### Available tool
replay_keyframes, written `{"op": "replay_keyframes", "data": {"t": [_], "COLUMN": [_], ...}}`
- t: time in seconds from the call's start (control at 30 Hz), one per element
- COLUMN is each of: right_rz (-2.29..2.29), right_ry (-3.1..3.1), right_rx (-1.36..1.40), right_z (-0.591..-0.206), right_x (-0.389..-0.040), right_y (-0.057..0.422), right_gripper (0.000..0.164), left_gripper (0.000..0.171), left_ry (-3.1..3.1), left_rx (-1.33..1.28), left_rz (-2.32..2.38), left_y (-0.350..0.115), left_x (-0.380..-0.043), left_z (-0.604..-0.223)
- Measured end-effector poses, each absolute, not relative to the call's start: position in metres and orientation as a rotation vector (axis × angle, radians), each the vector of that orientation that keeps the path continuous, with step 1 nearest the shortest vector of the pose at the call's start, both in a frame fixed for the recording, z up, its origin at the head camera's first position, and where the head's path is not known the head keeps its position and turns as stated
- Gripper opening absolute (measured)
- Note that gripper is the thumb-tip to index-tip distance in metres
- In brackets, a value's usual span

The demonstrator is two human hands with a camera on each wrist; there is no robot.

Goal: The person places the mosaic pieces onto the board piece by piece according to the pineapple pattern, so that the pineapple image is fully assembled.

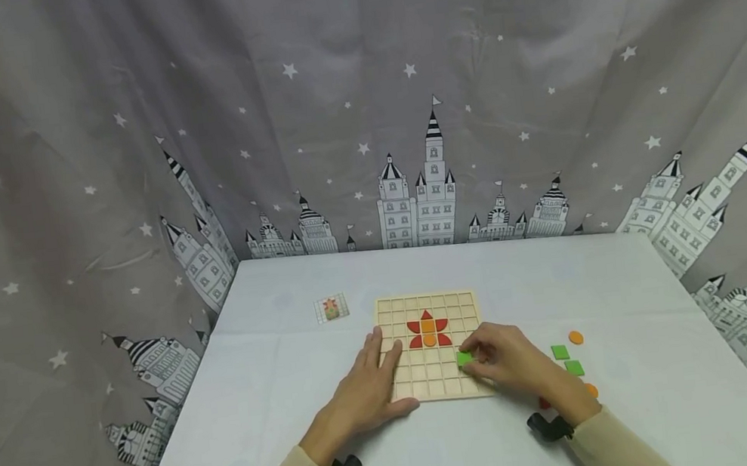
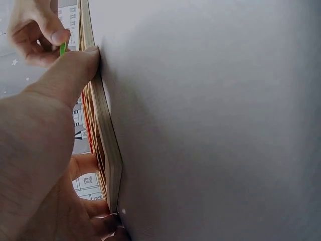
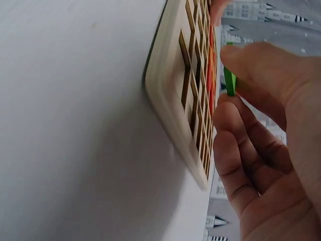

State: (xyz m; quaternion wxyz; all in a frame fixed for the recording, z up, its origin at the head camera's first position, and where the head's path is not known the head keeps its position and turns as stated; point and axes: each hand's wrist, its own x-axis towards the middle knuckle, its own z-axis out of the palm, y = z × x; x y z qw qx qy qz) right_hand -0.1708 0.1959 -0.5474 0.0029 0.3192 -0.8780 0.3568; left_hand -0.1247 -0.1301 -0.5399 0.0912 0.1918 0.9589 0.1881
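Observation:
A square wooden grid board point(image 1: 423, 383) lies on the white table. Red, orange and rounded pieces form a figure point(image 1: 427, 327) in its upper middle cells. My right hand point(image 1: 506, 356) pinches a green square tile point(image 1: 464, 358) between thumb and fingers, over the board's right side. In the right wrist view the green tile point(image 3: 229, 82) stands edge-on above the grid. My left hand point(image 1: 366, 389) rests with spread fingers on the board's left edge, its thumb along the near edge. The left wrist view shows that thumb point(image 2: 75, 70) against the board's side point(image 2: 103, 115).
Loose green squares point(image 1: 574, 367), orange discs point(image 1: 576, 337) and a red piece point(image 1: 545, 402) lie right of the board, partly behind my right forearm. A small pattern card point(image 1: 331, 308) lies at the back left. A grey castle-print curtain point(image 1: 334, 115) hangs behind the table.

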Motion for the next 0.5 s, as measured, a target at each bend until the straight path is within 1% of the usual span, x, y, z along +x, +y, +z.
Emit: {"op": "replay_keyframes", "data": {"t": [0.27,0.5], "right_rz": [1.093,1.047], "right_ry": [-2.734,-2.710], "right_rx": [1.008,1.012], "right_z": [-0.547,-0.550], "right_x": [-0.179,-0.179], "right_y": [0.171,0.154], "right_gripper": [0.019,0.014], "left_gripper": [0.108,0.108], "left_ry": [2.871,2.879], "left_rx": [0.595,0.607], "left_rz": [0.559,0.547], "left_y": [-0.131,-0.132], "left_x": [-0.124,-0.124], "left_z": [-0.535,-0.534]}}
